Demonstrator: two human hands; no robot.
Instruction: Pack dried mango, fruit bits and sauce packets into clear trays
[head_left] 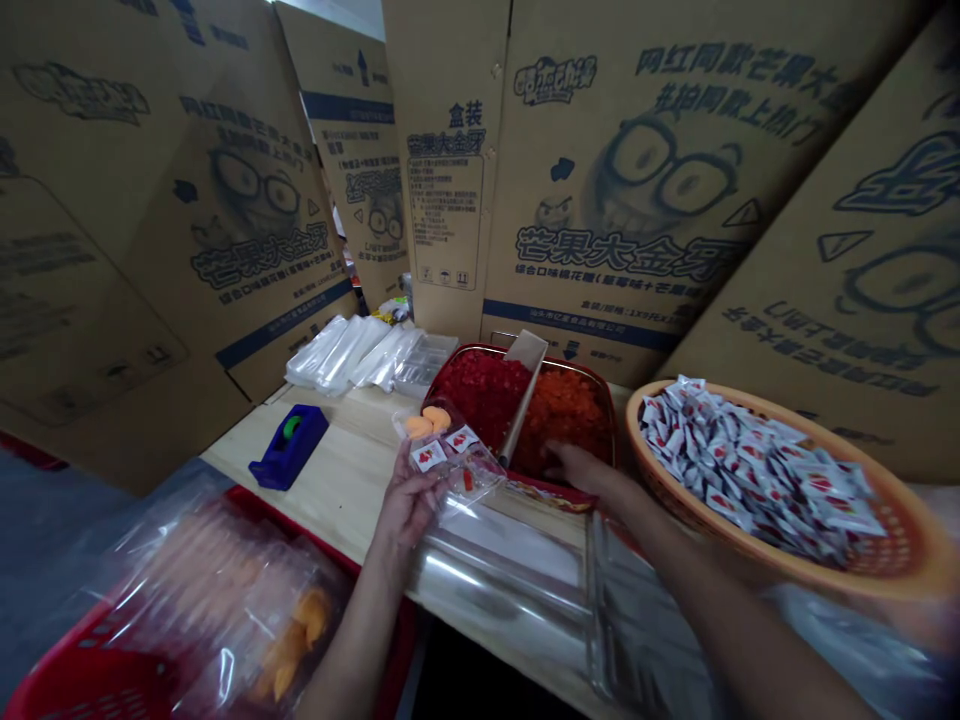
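My left hand [412, 500] is closed on the near edge of a clear plastic blister tray [484, 475]. In its hollows lie orange rounded candies [427, 421], two small white sachets [429, 456] with red print, and a small red-orange piece [469, 479]. My right hand [581, 468] reaches into the right side of a red-rimmed tray [609, 400], its fingers curled among the orange-red pieces [564, 405]. What its fingertips pinch, if anything, is hidden. Dark red pieces [480, 385] fill that tray's left side, behind an upright divider [525, 395].
An orange basket [795, 415] heaped with sachets [742, 465] stands right. Clear bags [341, 352] and a blue tape dispenser [289, 447] lie left. A red basket [97, 675] with packed blister trays [217, 580] sits lower left. Cardboard boxes [442, 230] wall the back.
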